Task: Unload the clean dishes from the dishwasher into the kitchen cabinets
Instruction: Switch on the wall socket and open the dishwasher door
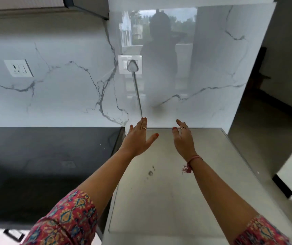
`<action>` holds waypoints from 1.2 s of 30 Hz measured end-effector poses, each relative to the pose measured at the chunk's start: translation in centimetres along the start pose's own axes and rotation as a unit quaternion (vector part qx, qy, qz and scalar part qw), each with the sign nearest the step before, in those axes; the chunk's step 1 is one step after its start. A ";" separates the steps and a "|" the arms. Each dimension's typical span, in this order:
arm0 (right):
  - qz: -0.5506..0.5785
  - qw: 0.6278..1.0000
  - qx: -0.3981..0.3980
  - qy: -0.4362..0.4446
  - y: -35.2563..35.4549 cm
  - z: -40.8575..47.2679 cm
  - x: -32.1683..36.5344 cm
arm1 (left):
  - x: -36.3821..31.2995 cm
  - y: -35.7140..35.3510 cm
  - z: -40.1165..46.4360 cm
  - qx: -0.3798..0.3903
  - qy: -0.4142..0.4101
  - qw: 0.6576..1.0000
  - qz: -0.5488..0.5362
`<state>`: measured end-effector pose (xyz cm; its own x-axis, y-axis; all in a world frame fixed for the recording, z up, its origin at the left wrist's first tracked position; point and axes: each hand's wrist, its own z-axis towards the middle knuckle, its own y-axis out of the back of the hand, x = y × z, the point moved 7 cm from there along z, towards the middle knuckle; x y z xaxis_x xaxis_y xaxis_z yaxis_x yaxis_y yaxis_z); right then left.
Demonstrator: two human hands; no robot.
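Observation:
Both arms reach forward over the flat grey top of the dishwasher (168, 191). My left hand (138, 137) hovers near its back left corner with fingers straight and thumb spread, holding nothing. My right hand (183, 137) is beside it, fingers straight, also holding nothing. No dishes are in view, and the dishwasher's door and racks are out of sight below the frame.
A black countertop (44, 165) lies to the left, level with the grey top. The glossy marble wall behind holds a socket with a white plug (132, 65) and cable (138, 96), and a second socket plate (18, 68). An upper cabinet (88, 6) hangs top left. Open floor lies right.

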<state>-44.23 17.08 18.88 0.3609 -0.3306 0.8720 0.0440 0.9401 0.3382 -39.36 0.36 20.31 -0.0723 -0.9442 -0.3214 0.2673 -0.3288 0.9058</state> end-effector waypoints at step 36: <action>0.547 0.676 -0.052 -0.491 4.6 -36.6 -17.3 | -14.4 -24.7 -31.9 -0.040 0.509 0.373 -0.775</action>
<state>-16.17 30.14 -7.59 -0.5605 0.7185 0.4118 0.3344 0.6512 -0.6812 -14.28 22.73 -6.27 0.1917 0.8880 -0.4180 0.6933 -0.4240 -0.5828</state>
